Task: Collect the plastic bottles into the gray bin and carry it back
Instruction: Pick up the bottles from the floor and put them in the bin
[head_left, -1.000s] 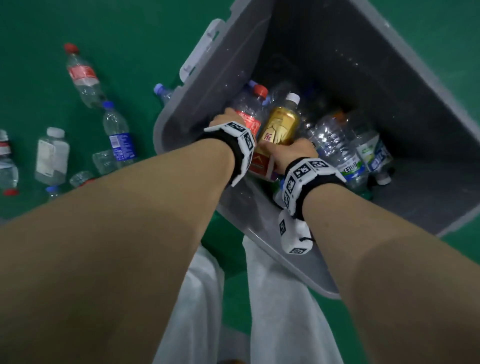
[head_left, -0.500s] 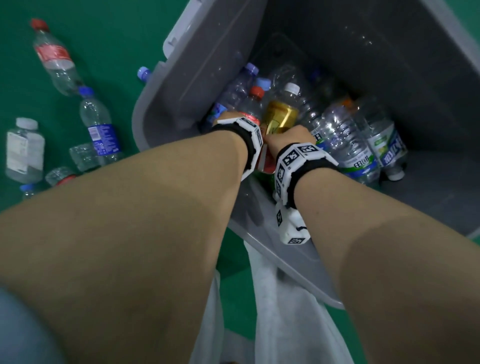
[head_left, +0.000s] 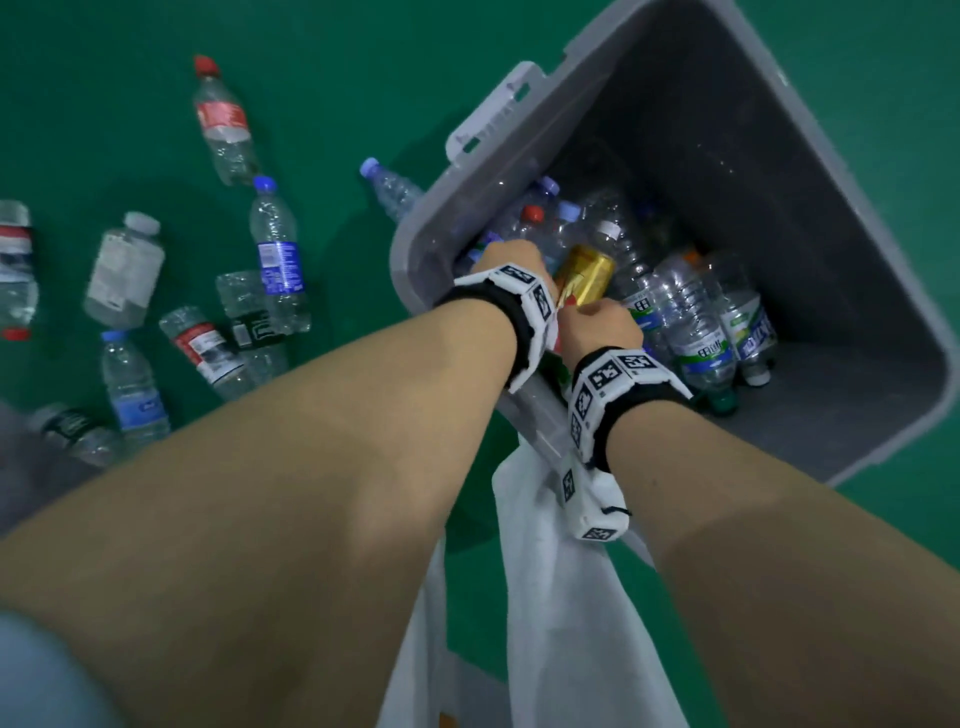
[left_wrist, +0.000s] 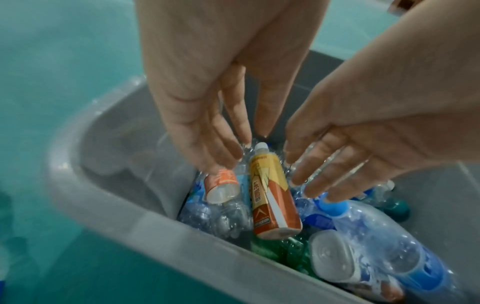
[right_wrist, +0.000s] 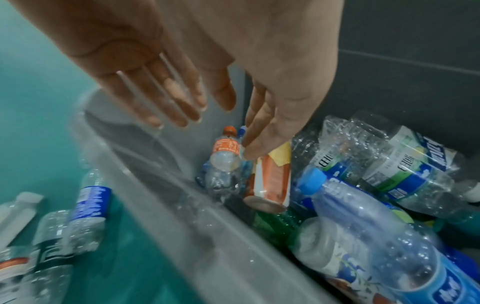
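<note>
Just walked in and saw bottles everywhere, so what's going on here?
A person is gathering plastic bottles into a gray bin. Both hands are over the pile inside, fingers straight and holding nothing: the left hand and right hand flank a gold-and-orange bottle lying on the heap. Several bottles, such as a blue-labelled one, lie on the green floor.

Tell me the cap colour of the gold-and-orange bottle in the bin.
White cap; the left wrist view shows it best.

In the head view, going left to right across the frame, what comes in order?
White-capped bottle → blue-label bottle → left hand → gold bottle → green-label bottles → far right rim of the gray bin.
</note>
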